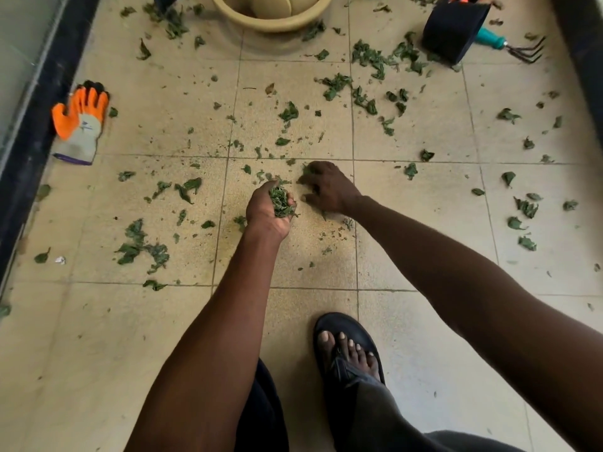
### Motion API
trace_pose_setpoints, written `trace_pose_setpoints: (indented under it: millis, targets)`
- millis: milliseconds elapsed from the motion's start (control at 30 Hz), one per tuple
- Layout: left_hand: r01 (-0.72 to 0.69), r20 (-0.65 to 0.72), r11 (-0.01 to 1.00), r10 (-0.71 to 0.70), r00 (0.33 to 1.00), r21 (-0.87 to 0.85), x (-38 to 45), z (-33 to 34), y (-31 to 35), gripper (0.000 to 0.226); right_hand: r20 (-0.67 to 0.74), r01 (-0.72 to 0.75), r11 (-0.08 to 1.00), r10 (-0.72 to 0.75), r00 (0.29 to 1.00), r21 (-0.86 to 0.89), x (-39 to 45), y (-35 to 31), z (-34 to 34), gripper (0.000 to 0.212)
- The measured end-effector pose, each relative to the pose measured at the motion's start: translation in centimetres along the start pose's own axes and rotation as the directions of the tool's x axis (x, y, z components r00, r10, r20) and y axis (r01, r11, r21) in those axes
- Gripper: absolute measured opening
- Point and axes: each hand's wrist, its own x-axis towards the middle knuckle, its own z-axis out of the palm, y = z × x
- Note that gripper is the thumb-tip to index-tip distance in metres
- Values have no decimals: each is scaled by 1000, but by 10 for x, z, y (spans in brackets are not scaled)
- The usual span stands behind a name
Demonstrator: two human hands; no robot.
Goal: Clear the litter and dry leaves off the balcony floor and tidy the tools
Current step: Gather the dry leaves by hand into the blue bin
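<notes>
Item: dry leaves (368, 58), green and crumpled, scattered over the tiled balcony floor (424, 337), thickest just before the beige plant pot (261, 24) at the far edge and thinning toward the near tiles.

A bunch of leaves (281, 203) is held in the left hand (269, 210), well in front of the pot, fingers curled up round it. Just beside it, the right hand (329, 187) is laid palm down on the floor, fingers bent and pinching at leaves under the fingertips.

Orange and grey work glove (81, 122): flat on the floor, left of the pot, beside the dark wall base. Hand rake (512, 45), teal-handled: right of the pot, partly hidden behind a tipped black pot (453, 31). Small white scrap (60, 260): well before the glove, on the left. Sandalled foot (349, 350): nearest the camera.
</notes>
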Motion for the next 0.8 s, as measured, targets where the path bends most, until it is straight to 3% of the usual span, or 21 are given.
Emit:
trace_pose_setpoints:
  millis: [133, 200, 300, 433, 600, 733, 800]
  targets:
    - [-2, 5, 1000, 2, 1000, 5, -6, 3, -4, 7, -156, 61, 998, -59, 986, 4, -29, 25, 6, 27]
    - [-7, 26, 1000, 6, 1000, 19, -9, 5, -8, 7, -180, -62, 997, 70, 981, 49, -40, 41, 5, 29]
    - [-10, 60, 999, 8, 998, 42, -12, 7, -14, 9, 14, -222, 971, 221, 975, 92, -58, 53, -3, 70]
    - [2, 56, 998, -6, 998, 70, -16, 10, -21, 12, 273, -94, 991, 117, 955, -98, -81, 53, -10, 96]
    - [27, 53, 994, -33, 998, 106, -19, 16, -32, 11, 261, 71, 988, -33, 965, -137, -109, 45, -2, 72]
    - [36, 71, 991, -46, 996, 127, -18, 21, -39, 10, 95, 91, 989, -80, 992, -117, -130, 37, -2, 44]
    - [40, 77, 989, -51, 996, 140, -17, 23, -43, 10, 31, 99, 976, -95, 995, -193, -137, 39, 0, 35]
